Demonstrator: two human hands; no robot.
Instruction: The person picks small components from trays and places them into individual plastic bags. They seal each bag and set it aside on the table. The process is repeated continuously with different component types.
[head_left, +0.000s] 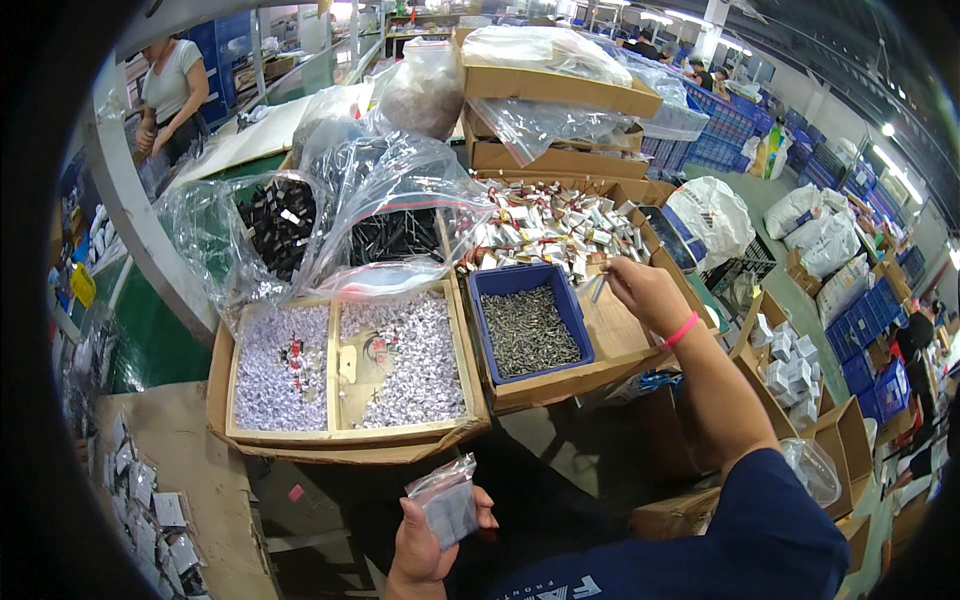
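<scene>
Low in front of my body, my left hand (427, 536) grips a small zip-lock plastic bag (448, 504) with flat grey contents. My right hand (643, 294), with a pink band at the wrist, reaches over the right cardboard box (611, 326). Its fingertips pinch a small slender grey piece (598, 289), too small to name surely. Left of that hand, a blue plastic bin (585, 341) holds many small metal cylindrical parts (529, 330). Silver pouch-like parts with red wires (559, 221) are heaped just beyond it.
A divided wooden tray (332, 375) of small white pieces stands to the left. Behind it are open plastic bags of black parts (279, 225). Packed bags (169, 510) lie at lower left; small white boxes (787, 371) fill a carton at right. Another person (172, 90) stands at upper left.
</scene>
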